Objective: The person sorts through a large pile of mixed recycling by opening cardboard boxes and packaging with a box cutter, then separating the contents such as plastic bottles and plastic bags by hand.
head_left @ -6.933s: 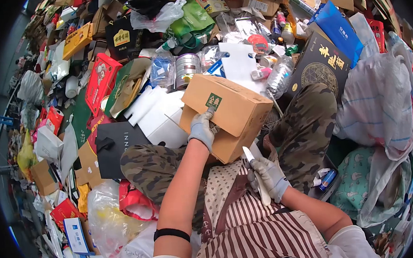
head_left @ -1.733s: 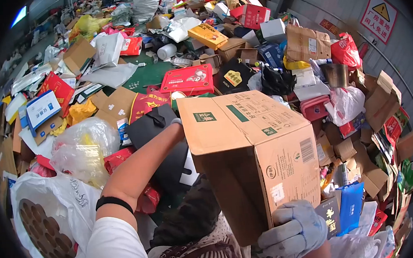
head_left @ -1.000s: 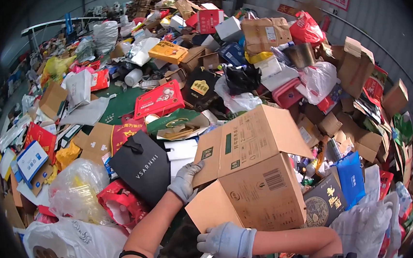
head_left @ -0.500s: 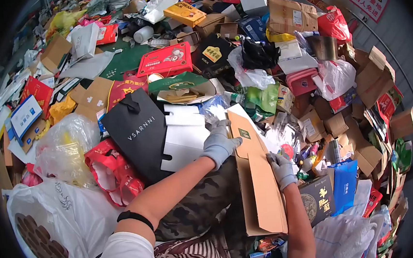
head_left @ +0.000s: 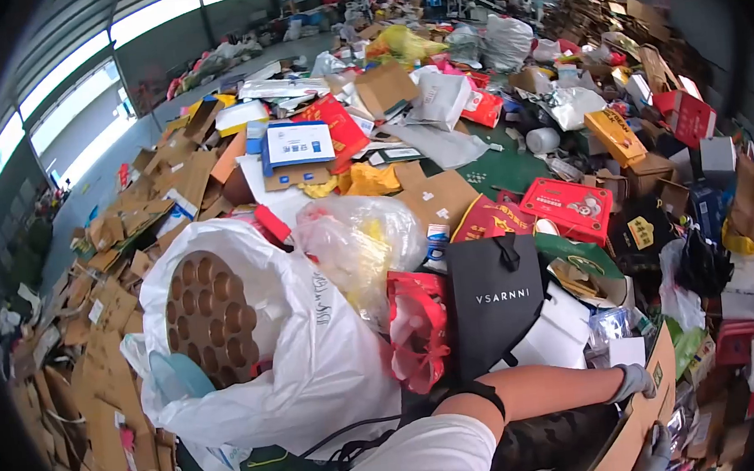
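At the lower right, a flattened brown cardboard box (head_left: 633, 428) with a small green label stands tilted between my hands. My left hand (head_left: 638, 381), in a grey glove, grips its upper left edge. Close to the bottom of the view, my right hand (head_left: 654, 455), also gloved, holds the other side; part of it is cut off. Beside my left forearm are a black VSARNNI paper bag (head_left: 496, 315) and a white folded card piece (head_left: 551, 332). A red bag (head_left: 418, 330) lies left of the black one.
A large open white sack (head_left: 343, 362) holding a brown tray with round cups (head_left: 211, 315) stands left of my arm. Flattened cardboard (head_left: 105, 381) lies along the left. A mixed heap with a red box (head_left: 568, 209) and clear plastic bags (head_left: 364, 245) spreads ahead.
The view has swung left, so my hands and the cardboard now appear at the lower right. Both hands still hold the cardboard. The white sack and hall entrance have come into view.
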The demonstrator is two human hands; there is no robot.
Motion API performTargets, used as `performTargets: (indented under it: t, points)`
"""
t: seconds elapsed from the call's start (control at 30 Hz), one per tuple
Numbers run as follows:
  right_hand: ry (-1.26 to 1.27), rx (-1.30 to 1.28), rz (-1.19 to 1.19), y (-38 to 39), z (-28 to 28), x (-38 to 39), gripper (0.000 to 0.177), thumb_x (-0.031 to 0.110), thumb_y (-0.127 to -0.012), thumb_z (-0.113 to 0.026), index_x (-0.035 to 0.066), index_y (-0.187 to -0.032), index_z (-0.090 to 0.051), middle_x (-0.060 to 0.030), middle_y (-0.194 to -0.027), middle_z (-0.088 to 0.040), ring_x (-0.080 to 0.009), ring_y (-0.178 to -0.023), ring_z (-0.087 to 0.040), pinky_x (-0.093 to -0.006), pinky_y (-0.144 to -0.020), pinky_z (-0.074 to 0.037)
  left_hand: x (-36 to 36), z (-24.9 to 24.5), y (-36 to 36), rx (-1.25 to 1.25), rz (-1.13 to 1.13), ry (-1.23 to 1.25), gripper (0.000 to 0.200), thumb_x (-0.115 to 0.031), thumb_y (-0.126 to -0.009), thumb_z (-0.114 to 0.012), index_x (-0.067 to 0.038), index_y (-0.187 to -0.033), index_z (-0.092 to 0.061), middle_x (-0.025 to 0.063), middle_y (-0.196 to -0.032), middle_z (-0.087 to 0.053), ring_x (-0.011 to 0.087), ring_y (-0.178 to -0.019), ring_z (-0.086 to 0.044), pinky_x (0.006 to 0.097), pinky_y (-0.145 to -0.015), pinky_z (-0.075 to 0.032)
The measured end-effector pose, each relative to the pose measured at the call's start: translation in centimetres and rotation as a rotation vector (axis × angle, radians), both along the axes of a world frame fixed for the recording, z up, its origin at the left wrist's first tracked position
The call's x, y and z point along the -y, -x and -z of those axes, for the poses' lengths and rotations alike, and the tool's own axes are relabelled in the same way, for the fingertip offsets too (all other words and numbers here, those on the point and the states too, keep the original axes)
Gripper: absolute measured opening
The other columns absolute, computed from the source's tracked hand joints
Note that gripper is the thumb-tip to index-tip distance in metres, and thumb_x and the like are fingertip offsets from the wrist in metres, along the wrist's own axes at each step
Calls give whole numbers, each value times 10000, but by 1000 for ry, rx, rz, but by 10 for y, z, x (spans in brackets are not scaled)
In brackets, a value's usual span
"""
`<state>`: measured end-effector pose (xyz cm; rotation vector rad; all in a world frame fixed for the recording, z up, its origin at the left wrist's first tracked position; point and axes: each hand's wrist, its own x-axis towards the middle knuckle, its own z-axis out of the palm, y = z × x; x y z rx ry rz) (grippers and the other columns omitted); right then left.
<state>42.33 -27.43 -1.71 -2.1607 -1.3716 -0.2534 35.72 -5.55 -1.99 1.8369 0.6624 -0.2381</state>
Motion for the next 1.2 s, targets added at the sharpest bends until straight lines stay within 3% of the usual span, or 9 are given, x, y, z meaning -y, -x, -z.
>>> performTargets:
  t: [0.1,0.13,0.2,0.37,0.47,0.57,0.77,0.97,1.2]
  points:
    - [-16,261,-96,23,-51,17,232,192,-878,-574,4,-999,-638,-145,-999,-633,-283,-916,-591,-337,-825,-471,-47,19,-15,116,-303,103,479,-245,-689,-746,40,-1051,-615,135,-976,-653,254,-859,-629,354,-703,-516]
    - [-35,341,-126,32,-63,17,237,200,-879,-578,7,-1000,-643,-144,-1012,-635,-283,-931,-590,-335,-832,-471,-56,-28,56,527,-497,563,384,-134,-702,-732,48,-1022,-622,143,-941,-655,241,-821,-634,353,-679,-517]
    - [-144,351,-206,42,-77,16,250,193,-881,-588,-15,-1009,-640,-148,-962,-636,-248,-851,-605,-313,-760,-491,-147,-24,99,877,-738,467,349,-90,-710,-728,44,-1015,-625,129,-910,-657,248,-759,-639,395,-674,-527]
    - [-174,-447,-80,-76,2,56,170,91,-906,-525,-17,-1023,-584,-81,-1026,-577,-140,-924,-538,-266,-835,-443,-285,-158,460,1570,-1080,354,295,-278,-796,-584,-82,-1016,-595,114,-923,-642,270,-783,-624,441,-743,-518]
    - [-115,-418,-25,-28,-31,64,167,92,-883,-559,-33,-988,-593,-67,-913,-594,-119,-820,-546,-251,-739,-450,-382,-159,722,1840,-1255,153,341,-405,-852,-469,-146,-1044,-580,94,-957,-635,273,-875,-608,397,-817,-504]
    - [-204,-476,23,11,-60,46,149,80,-863,-581,-27,-959,-621,-23,-775,-584,-62,-657,-510,-204,-580,-429,-406,-170,775,1676,-1453,43,366,-416,-890,-419,-105,-991,-585,130,-955,-649,273,-863,-632,396,-766,-530]
    - [-339,-1005,2,44,-64,-17,248,239,-885,-609,13,-981,-644,21,-683,-568,-44,-542,-490,-192,-498,-406,-373,-99,480,1384,-1529,304,363,-372,-925,-422,-86,-822,-621,113,-881,-685,231,-796,-659,370,-716,-540]
    - [-332,-1315,45,42,-51,-55,295,278,-918,-547,11,-1009,-631,2,-719,-608,-49,-561,-505,-195,-503,-395,-297,33,130,716,-953,669,237,-375,-855,-567,-162,-959,-559,38,-882,-649,221,-769,-620,362,-711,-497]
    - [-333,-1705,262,22,-51,-27,373,338,-880,-576,-17,-987,-623,-83,-823,-641,-65,-548,-512,-195,-503,-409,-203,206,-106,-38,-246,-407,824,-474,-751,-660,-47,-1371,-325,208,-1235,-512,295,-1103,-533,351,-905,-429]
